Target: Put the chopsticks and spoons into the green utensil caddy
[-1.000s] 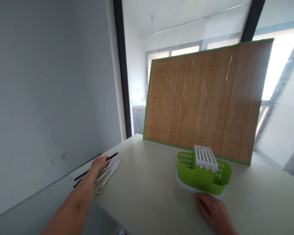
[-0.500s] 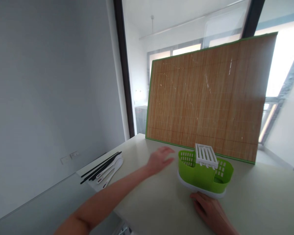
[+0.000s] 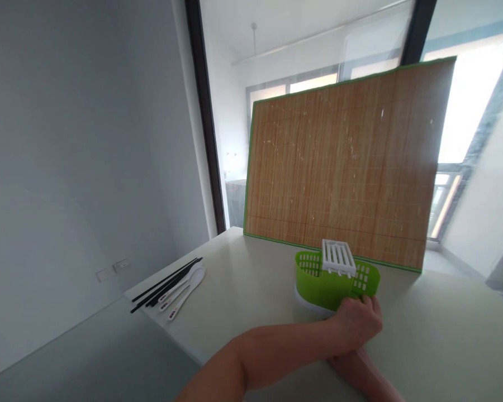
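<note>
A green utensil holder [image 3: 324, 287] with a white base and a white slatted rack [image 3: 338, 257] across its middle stands upright on the table. My left hand [image 3: 359, 324] reaches across to its right end, with curled fingers closed on the front rim of the right compartment. Beneath the left wrist, my right hand [image 3: 347, 364] lies low near the holder's base, its fingers hidden behind the left arm. White spoons [image 3: 197, 277] and black chopsticks [image 3: 171, 283] lie at the table's left edge, away from both hands.
A bamboo mat [image 3: 339, 167] with green edging stands upright behind the holder, against the glass. The white table [image 3: 243, 290] ends on the left near a grey wall [image 3: 88, 167] with wall sockets [image 3: 120, 265].
My left hand has swung right, from beside the holder's left end to its right end, crossing over my right hand. The view has shifted slightly.
</note>
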Demonstrator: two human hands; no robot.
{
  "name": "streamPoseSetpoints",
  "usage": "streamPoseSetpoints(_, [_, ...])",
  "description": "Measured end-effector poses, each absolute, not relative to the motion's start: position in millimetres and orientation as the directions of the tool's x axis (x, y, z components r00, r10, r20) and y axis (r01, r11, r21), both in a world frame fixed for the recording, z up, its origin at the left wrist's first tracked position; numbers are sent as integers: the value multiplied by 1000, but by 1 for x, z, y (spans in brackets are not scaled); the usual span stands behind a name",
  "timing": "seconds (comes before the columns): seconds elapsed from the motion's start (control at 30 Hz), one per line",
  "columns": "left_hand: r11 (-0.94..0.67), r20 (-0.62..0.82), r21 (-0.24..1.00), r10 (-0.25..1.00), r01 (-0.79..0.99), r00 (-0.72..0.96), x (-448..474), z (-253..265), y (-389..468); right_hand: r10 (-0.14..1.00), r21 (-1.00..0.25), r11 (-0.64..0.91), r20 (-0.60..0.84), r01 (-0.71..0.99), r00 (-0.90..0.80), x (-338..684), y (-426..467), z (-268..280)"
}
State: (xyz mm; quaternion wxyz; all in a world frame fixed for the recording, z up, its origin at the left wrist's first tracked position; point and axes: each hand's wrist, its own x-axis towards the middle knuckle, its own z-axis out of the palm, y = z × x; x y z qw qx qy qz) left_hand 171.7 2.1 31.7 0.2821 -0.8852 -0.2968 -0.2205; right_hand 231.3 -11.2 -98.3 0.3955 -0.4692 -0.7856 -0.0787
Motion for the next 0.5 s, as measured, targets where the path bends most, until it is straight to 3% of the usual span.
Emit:
streamPoseSetpoints(0.1, [-677,535,-369,406,637,741,167,33,11,677,-190,574,658,796,-331,227,-15,-84])
streamPoseSetpoints(0.27, [-646,427,-307,562,698,708,129,46,35,764,-162,604,396,781,-509,216,-28,-36])
streamPoseSetpoints(0.5, [-460,338,-266,779,847,529,15,61,97,774,-156,604,345,781,-530,213,-33,-21])
